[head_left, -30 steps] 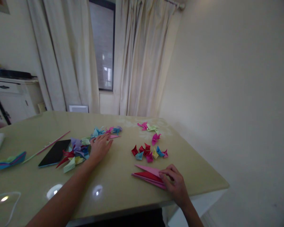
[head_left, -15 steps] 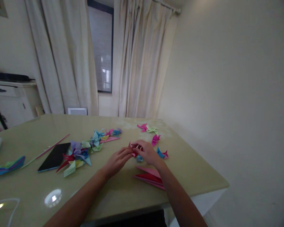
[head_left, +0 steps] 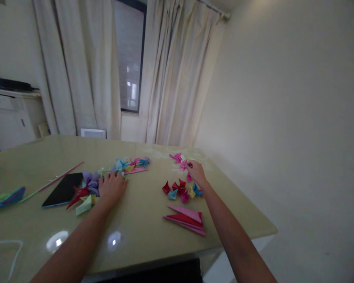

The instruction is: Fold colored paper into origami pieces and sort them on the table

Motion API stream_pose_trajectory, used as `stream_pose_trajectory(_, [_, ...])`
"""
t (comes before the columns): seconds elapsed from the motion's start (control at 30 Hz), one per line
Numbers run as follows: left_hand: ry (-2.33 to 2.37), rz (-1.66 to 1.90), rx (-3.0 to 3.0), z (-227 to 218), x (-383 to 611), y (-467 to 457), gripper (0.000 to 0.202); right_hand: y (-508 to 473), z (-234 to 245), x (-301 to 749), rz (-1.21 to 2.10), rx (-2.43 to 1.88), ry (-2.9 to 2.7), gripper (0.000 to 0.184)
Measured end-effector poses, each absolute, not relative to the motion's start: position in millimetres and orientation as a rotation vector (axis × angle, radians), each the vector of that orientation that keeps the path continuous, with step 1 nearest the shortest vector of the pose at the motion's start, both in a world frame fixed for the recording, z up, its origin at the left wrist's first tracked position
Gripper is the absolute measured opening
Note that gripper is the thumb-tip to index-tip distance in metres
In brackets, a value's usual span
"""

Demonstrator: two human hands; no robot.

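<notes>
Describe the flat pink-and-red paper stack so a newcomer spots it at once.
On the pale green table, go to the near edge on the side of the right hand. There, in front of a cluster of small folded pieces, lies the paper stack. It alone is flat, long and pointed, pink over red; its neighbours are small, puffed and multicoloured.

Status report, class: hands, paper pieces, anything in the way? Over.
Left hand flat on origami pile. Right hand at pink pieces, grip unclear. Small folded cluster beside its wrist, not blocking.
</notes>
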State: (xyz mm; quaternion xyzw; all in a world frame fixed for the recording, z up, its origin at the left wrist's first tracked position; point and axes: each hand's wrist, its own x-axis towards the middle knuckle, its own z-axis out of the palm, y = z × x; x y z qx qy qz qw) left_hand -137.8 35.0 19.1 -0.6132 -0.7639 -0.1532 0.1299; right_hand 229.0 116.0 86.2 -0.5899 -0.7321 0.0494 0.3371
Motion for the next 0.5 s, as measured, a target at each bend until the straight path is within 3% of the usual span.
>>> stream_pose_trajectory(0.23, [-2.151,-0.441,-1.961,13.9,-140.5,41.9,0.03,116.9,60.2,227.6,0.132,-1.712,-1.912,0.01])
stream_pose_trajectory(0.5, [-1.434,-1.261,-2.263,8.4,-112.2,52.7,0.022,89.5,78.8,190.6,0.284,-1.356,-2.088,0.02])
